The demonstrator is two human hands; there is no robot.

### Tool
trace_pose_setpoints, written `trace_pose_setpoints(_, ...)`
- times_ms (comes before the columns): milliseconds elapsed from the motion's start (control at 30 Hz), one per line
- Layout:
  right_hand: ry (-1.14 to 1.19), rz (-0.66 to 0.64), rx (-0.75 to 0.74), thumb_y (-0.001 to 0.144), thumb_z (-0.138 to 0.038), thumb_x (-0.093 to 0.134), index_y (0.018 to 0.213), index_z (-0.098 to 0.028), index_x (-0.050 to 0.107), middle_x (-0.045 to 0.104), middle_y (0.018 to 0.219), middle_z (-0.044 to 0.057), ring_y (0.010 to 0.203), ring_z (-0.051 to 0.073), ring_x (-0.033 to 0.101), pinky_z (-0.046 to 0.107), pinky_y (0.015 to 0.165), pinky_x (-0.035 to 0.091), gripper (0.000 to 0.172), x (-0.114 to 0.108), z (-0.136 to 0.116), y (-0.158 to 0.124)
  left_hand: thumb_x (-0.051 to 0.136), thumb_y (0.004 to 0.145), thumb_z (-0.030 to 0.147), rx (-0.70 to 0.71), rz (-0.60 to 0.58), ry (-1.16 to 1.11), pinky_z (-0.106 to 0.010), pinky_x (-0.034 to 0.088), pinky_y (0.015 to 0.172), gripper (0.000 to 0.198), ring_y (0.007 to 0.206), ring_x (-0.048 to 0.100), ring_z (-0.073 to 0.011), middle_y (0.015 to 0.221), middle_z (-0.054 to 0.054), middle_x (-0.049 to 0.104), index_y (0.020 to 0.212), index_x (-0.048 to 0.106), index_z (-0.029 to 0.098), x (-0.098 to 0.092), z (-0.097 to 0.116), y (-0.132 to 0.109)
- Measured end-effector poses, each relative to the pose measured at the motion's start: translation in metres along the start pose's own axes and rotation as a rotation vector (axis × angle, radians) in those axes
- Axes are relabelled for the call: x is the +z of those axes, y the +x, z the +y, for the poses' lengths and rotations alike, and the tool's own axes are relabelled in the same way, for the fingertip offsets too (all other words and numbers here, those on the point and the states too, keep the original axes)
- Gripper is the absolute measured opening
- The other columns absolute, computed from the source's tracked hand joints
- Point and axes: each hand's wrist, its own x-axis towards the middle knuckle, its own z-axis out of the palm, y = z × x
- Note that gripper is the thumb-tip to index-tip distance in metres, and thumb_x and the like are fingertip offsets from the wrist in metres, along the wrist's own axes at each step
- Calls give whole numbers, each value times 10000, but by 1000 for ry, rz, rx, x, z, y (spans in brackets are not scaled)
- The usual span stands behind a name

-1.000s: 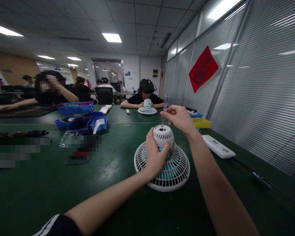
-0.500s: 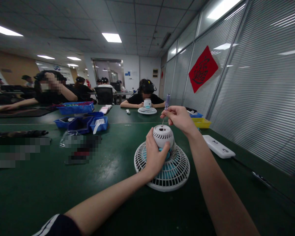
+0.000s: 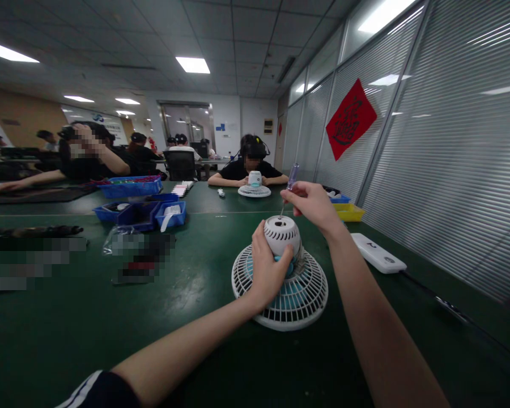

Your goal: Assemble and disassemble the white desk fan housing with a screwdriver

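Note:
A white fan (image 3: 295, 311) lies face down on the green table, its round grille below and its motor housing (image 3: 283, 237) on top. My left hand (image 3: 268, 263) is wrapped round the left and near side of that housing. Between the fingers and thumb of my right hand (image 3: 310, 203) is a screwdriver with a clear purple handle (image 3: 293, 177). The screwdriver leans to the right, and its shaft runs down to the top of the housing, beside a dark opening. Whether the tip sits in a screw is too small to tell.
Blue bins (image 3: 138, 215) stand at the left, near a clear plastic bag (image 3: 121, 241). A white power bank-like device (image 3: 378, 253) with a cable lies right, near a yellow bin (image 3: 347, 212). Across the table, a person (image 3: 253, 161) sits behind another fan (image 3: 255, 191).
The screwdriver's handle has tipped further right, and my right hand has shifted slightly right with it. My left hand and the fan have stayed in place.

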Motion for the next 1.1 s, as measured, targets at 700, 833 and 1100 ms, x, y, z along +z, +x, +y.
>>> trace_pose_setpoints(700, 154, -64, 55, 853, -131, 495, 735, -117, 633, 706, 801, 82, 379, 56, 472, 238, 447, 402, 182, 2, -3, 1, 531, 777, 302, -11, -9, -6, -474, 199, 1145, 661, 1356, 307, -272, 1408, -144, 353, 1369, 262, 180, 0, 0, -1)
trace_pose_setpoints(833, 25, -18, 36, 848, -208, 537, 723, -128, 615, 698, 763, 74, 390, 65, 484, 246, 472, 423, 168, 2, -1, 1, 527, 780, 300, -10, -8, -2, -475, 194, 1148, 662, 1359, 304, -274, 1411, -149, 351, 1371, 258, 170, 0, 1, -1)
trace_pose_setpoints(1100, -40, 17, 36, 812, -298, 598, 735, -140, 590, 673, 686, 56, 397, 81, 491, 254, 470, 414, 176, 2, -1, -1, 519, 785, 306, -1, -18, 7, -461, 187, 1153, 667, 1358, 296, -269, 1412, -162, 344, 1373, 250, 143, 0, -1, 0)
